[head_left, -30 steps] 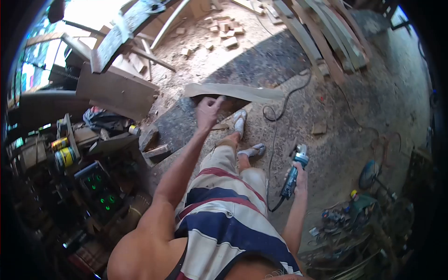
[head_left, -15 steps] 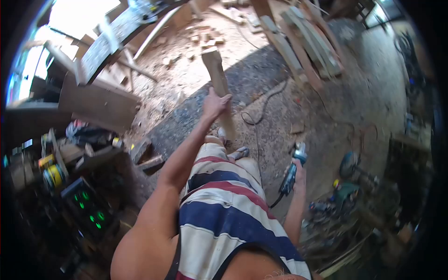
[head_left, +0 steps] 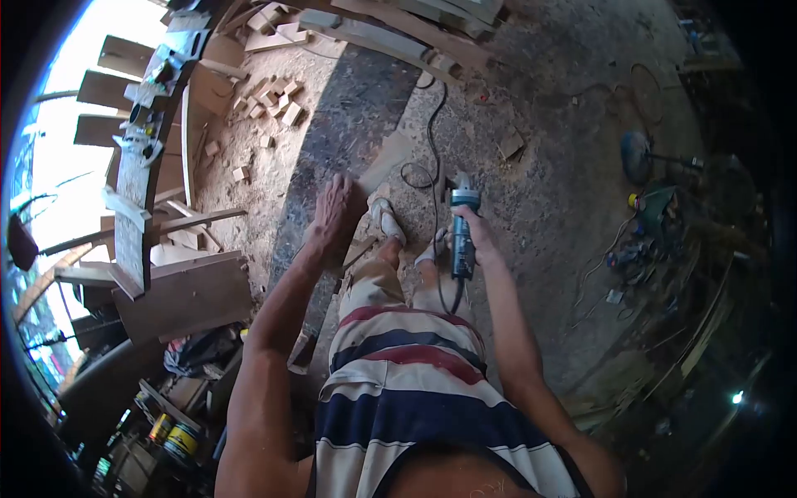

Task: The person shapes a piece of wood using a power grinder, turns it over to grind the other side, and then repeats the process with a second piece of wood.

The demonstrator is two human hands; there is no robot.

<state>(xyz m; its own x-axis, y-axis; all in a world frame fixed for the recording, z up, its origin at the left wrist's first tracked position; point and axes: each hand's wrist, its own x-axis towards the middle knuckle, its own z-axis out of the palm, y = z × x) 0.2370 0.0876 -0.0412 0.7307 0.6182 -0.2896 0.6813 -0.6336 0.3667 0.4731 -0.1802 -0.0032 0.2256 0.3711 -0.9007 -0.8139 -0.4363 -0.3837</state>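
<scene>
A person stands on a sawdust-strewn workshop floor [head_left: 581,191], seen from above. The left hand [head_left: 332,217] reaches forward with its fingers together, laid flat against a wooden board [head_left: 386,158] that slants away over the floor just ahead of the feet; whether the fingers curl around it cannot be told. The right hand [head_left: 469,236] is closed around the body of a blue angle grinder [head_left: 462,228], held low beside the right leg, disc end pointing forward, its cable [head_left: 432,133] trailing off across the floor. The disc is not touching the board, so no grinding is under way; the board looks only positioned. Offcut blocks [head_left: 270,95] lie toward the floor's far left, and planks [head_left: 390,37] along its far edge.
</scene>
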